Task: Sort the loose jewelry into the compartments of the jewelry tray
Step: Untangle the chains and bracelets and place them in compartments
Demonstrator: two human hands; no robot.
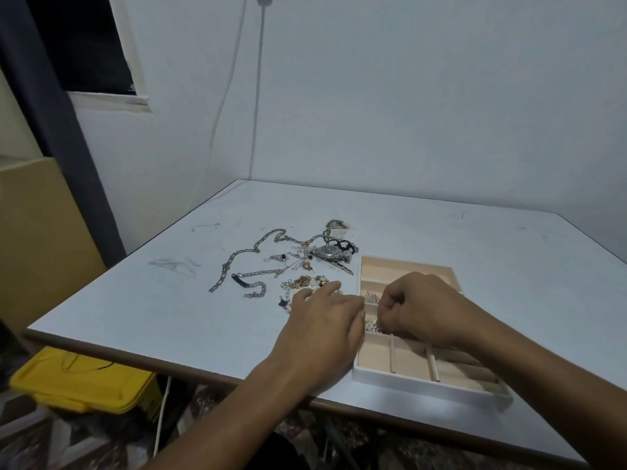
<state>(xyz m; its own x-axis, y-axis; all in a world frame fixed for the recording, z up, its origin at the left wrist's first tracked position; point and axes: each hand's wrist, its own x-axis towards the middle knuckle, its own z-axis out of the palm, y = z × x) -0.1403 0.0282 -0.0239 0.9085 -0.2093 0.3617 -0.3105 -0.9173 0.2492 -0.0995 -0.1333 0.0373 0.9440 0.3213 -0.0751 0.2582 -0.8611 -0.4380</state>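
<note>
The jewelry tray was partly hidden by the right hand, pinching a silvery chain; the left hand was laid, fingers relaxed, beside it. 1 watch was counted.

Right hand covers middle of jewelry tray; compartments beneath it hidden. Its fingers curl over silvery piece at tray's left side: whether grip closes on it, cannot tell; kind of piece too small to tell. Left hand hides near end of pearl strand and part of tray's left wall. Gold bits tangled, blurred, not separable. Table right side cut by frame edge. Yellow bin partly hidden under table.
</note>
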